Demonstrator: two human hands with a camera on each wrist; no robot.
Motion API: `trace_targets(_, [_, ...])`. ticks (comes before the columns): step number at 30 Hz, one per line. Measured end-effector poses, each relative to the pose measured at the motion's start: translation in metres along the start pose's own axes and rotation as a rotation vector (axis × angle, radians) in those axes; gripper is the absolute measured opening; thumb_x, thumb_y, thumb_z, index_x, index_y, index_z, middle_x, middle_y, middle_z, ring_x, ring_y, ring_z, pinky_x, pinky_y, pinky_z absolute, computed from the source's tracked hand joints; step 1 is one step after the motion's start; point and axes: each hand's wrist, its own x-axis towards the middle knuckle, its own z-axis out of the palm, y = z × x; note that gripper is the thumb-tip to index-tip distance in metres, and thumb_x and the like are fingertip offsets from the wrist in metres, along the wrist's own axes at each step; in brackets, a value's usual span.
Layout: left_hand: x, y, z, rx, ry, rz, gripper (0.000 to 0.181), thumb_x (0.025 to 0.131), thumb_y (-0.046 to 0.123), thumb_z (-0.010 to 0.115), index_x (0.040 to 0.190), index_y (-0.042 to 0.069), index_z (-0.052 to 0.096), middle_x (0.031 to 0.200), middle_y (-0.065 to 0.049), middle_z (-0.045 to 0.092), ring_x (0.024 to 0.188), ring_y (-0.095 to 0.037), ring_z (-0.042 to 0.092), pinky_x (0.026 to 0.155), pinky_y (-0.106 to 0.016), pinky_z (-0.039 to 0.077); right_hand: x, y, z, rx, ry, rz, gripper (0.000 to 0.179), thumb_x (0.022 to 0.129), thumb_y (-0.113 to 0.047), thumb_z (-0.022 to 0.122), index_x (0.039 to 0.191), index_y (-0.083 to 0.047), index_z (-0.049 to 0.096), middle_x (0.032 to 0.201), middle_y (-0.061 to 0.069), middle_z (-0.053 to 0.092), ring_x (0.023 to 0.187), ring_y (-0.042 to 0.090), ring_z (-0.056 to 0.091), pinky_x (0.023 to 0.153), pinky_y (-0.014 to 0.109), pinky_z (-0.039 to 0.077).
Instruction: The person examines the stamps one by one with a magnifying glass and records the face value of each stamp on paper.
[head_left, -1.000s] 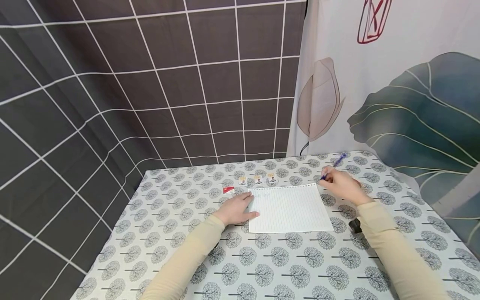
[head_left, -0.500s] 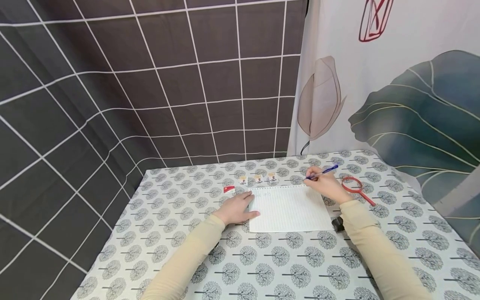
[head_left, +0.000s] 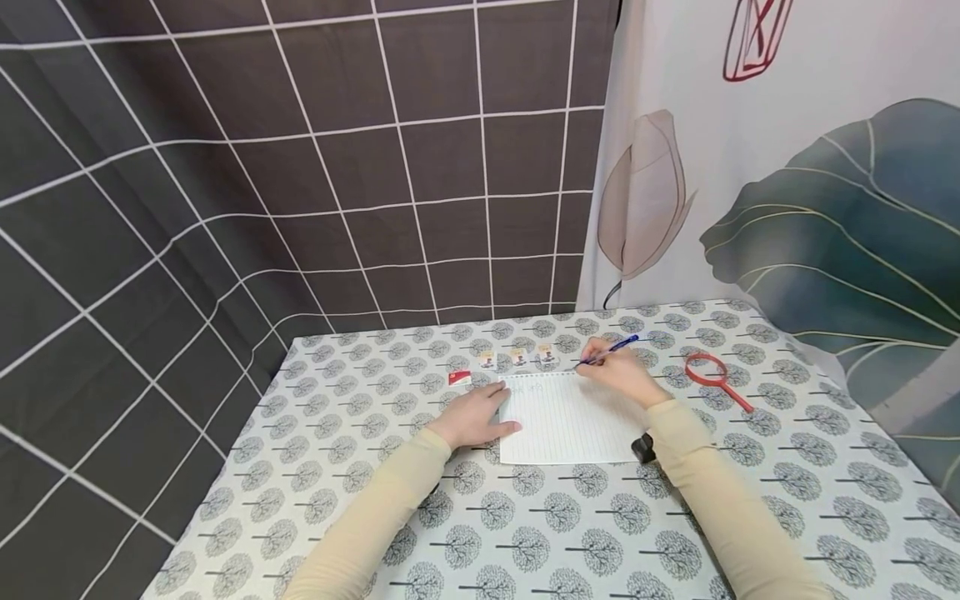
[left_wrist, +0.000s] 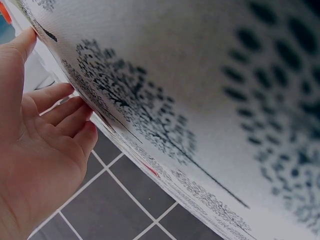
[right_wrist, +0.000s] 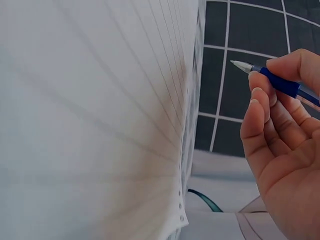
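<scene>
A lined sheet of paper (head_left: 573, 429) with a perforated top edge lies on the patterned tablecloth. Faint blue writing shows near its upper left corner. My left hand (head_left: 472, 418) rests on the sheet's left edge, its fingers and thumb extended. Above the top part of the sheet, my right hand (head_left: 621, 375) pinches a blue ballpoint pen (right_wrist: 280, 81) between thumb and fingers. In the right wrist view the pen's metal tip is out, apart from the paper. The left wrist view shows the palm and loosely bent fingers (left_wrist: 75, 117) against the cloth.
Three small printed pictures (head_left: 518, 357) stand in a row beyond the sheet. A red-and-white piece (head_left: 459, 378), perhaps an eraser, lies left of them. To the right is a red magnifying glass (head_left: 737, 397). Dark gridded curtain (head_left: 442, 167) hangs behind the table.
My right hand has moved left with the pen, from beyond the sheet's right corner to over its top edge. The magnifying glass has come into view. My left hand stays put.
</scene>
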Motion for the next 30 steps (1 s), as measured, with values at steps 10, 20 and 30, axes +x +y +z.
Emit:
trace_targets(10, [0.0,0.0,0.0,0.0,0.006,0.003,0.078,0.098,0.062,0.05,0.151,0.005,0.044,0.159,-0.014,0.038,0.144,-0.032,0.038,0.117,-0.047,0.036,0.005,-0.011,0.018,0.033,-0.027,-0.001,0.013,0.082,-0.008,0.076,0.083,-0.011,0.063,0.08,0.002,0.067,0.071,0.018,0.057,0.068,0.03,0.048])
trace_targets(20, [0.001,0.0,0.003,0.013,0.007,-0.005,0.078,0.098,0.062,0.05,0.151,0.005,0.045,0.159,-0.014,0.038,0.144,-0.03,0.039,0.116,-0.046,0.037,0.007,-0.015,0.031,0.002,-0.043,0.006,0.011,0.083,-0.01,0.075,0.085,-0.011,0.064,0.078,0.002,0.066,0.069,0.017,0.056,0.063,0.028,0.049])
trace_targets(30, [0.001,0.0,0.003,0.013,0.009,-0.004,0.077,0.098,0.062,0.05,0.151,0.006,0.045,0.159,-0.014,0.038,0.144,-0.031,0.039,0.116,-0.046,0.037,0.007,-0.02,0.031,-0.017,-0.057,-0.019,0.011,0.082,-0.009,0.074,0.086,-0.011,0.064,0.082,0.003,0.069,0.072,0.018,0.06,0.068,0.03,0.052])
